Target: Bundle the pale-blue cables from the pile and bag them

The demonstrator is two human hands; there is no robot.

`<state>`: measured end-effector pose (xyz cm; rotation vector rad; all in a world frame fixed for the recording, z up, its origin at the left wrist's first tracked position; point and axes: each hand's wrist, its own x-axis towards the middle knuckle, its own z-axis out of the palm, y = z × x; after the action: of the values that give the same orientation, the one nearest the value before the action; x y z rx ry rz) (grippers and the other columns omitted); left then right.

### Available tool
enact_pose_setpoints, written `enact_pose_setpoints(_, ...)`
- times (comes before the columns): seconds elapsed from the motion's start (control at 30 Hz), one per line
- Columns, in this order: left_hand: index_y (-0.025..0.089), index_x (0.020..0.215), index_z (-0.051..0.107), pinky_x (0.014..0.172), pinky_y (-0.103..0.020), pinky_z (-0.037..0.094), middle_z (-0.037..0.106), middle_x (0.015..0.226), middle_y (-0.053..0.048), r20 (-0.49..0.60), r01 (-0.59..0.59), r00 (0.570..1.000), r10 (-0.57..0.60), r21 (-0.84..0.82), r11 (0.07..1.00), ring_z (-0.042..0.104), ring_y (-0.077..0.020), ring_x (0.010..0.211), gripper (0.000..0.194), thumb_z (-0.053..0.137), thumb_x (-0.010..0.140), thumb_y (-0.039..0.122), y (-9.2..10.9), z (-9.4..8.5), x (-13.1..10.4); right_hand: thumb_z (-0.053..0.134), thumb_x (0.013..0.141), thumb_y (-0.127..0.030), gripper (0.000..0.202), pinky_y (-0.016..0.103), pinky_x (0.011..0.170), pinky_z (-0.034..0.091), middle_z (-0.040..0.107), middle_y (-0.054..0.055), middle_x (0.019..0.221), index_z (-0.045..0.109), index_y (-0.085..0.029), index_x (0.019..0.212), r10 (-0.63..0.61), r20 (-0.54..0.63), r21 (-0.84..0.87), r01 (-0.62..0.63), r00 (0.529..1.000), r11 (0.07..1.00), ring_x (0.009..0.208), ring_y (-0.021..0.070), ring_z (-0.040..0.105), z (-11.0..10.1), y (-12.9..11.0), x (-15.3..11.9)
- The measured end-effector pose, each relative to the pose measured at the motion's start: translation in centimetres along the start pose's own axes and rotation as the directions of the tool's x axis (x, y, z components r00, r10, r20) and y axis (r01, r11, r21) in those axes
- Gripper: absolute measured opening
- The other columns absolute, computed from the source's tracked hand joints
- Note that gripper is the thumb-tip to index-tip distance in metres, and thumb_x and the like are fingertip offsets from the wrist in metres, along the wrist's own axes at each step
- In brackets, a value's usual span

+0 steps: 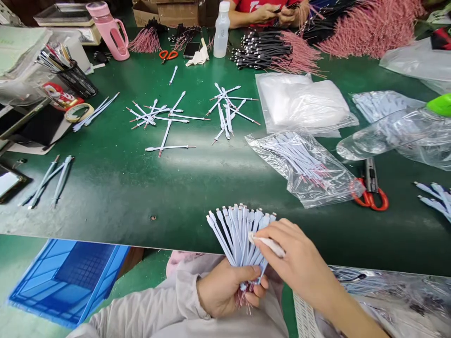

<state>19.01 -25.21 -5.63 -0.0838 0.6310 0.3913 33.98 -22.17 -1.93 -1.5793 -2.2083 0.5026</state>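
Observation:
My left hand is closed around the lower ends of a fanned bundle of light-blue short cables. Their metal plugs point up and away from me, and thin pink wire ends hang out below my fingers. My right hand pinches a small white wad, perhaps folded cloth, against the right side of the bundle. Beyond my hands on the green table lie loose light-blue cables in scattered groups. A clear bag of light-blue cables rests ahead to the right.
Orange-handled scissors and a clear bottle lie at right. A pink bottle and pen holder stand at left. Across the table, another person's hands work near black-and-pink cable piles. A blue crate sits below.

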Motion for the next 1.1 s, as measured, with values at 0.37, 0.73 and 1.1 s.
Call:
enact_pose_setpoints(0.37,0.008,0.077,0.055,0.044,-0.016,0.016,0.051,0.069,-0.004,0.017,0.005,1.0,-0.005,0.0,1.0,0.042,-0.0046,0.052,0.03,0.075,0.063,0.024,0.0,0.0,0.0,0.048,0.085,-0.017,0.013,0.033,0.067,0.035,0.055,0.002,0.072,0.059,-0.019,0.077,-0.012,-0.007,0.037,0.012,1.0,0.999,0.069,0.017,0.046,0.4,-0.5,-0.6)
enact_pose_setpoints(0.73,0.008,0.077,0.054,0.044,-0.015,0.017,0.05,0.069,-0.004,0.029,0.0,1.0,0.0,-0.009,1.0,0.042,-0.0041,0.051,0.024,0.073,0.066,0.019,-0.1,-0.1,0.0,0.051,0.082,-0.014,0.012,0.033,0.062,0.037,0.055,0.002,0.068,0.06,-0.02,0.076,0.012,0.003,-0.05,-0.012,1.0,0.999,0.068,0.0186,0.048,0.3,-1.2,-0.8)
enact_pose_setpoints(1.1,0.007,0.081,0.054,0.043,-0.013,0.017,0.049,0.071,-0.005,0.123,0.06,0.991,-0.044,-0.125,0.99,0.041,-0.0039,0.052,0.019,0.069,0.071,0.014,0.3,-0.6,0.0,0.051,0.084,-0.015,0.011,0.035,0.071,0.037,0.059,0.004,0.078,0.061,-0.019,0.083,-0.046,-0.186,0.033,0.053,0.982,0.998,0.077,0.0189,0.049,1.5,-1.2,1.8)
